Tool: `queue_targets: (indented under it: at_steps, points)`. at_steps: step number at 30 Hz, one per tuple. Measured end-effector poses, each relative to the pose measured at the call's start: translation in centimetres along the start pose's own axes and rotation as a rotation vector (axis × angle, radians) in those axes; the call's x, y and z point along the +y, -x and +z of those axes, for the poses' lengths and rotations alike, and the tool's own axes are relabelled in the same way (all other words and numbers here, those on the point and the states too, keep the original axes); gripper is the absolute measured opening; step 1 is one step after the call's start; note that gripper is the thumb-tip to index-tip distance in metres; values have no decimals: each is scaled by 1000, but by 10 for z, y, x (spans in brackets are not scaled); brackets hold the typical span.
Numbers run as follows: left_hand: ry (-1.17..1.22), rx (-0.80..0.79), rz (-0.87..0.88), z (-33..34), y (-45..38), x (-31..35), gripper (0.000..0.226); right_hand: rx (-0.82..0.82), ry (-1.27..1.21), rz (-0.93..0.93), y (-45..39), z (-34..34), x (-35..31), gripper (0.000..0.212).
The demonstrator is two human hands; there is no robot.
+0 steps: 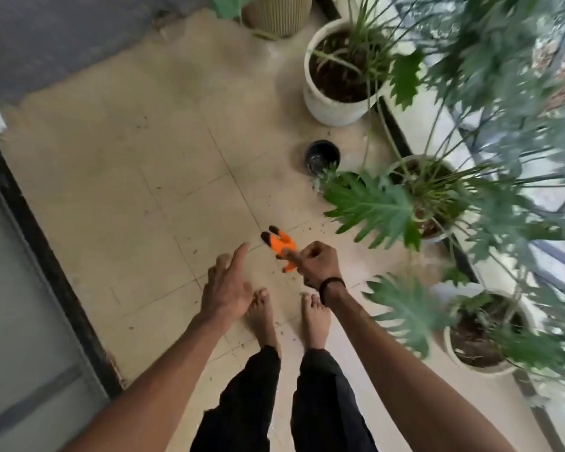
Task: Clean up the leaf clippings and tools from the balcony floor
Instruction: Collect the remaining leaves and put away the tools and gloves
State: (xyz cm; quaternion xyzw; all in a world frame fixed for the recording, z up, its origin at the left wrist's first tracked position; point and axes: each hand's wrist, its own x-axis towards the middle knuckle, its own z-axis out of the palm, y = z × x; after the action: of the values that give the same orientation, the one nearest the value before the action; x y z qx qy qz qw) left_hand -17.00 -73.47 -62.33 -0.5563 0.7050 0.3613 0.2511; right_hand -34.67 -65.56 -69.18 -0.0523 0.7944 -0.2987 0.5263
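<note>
Overhead, one orange tool is gripped by the right hand, its shape blurred; the left hand is spread empty; four potted plants are seen.

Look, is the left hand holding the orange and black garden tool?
No, the orange and black garden tool is gripped by the right hand; the left hand is open and holds nothing.

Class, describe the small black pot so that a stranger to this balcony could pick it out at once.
Start at the row of potted plants along the railing. The small black pot stands on the tiled floor between the large white pot and the next leafy plant. It alone is dark, tiny and plantless.
</note>
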Motion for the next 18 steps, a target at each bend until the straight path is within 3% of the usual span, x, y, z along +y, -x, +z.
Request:
queue_targets:
  at_steps: [4,7,9,11,13,18]
  points:
    - [-262,122,137,-61,59,30,109,-273,168,-142,85,-33,-42,44]
    - [-379,50,294,-87,98,50,116,-474,206,-261,142,-71,-66,39]
    - [-387,-42,376,-92,128,64,92,-518,201,-314,176,-103,-76,35]
    - [-198,-69,386,-91,167,86,50,-493,171,-326,210,-140,-80,33]
    - [4,-46,360,-86,208,112,22,-442,108,-339,239,-175,-72,33]
    - [274,-64,338,-37,272,160,18,-199,11,-386,315,-245,-19,31]
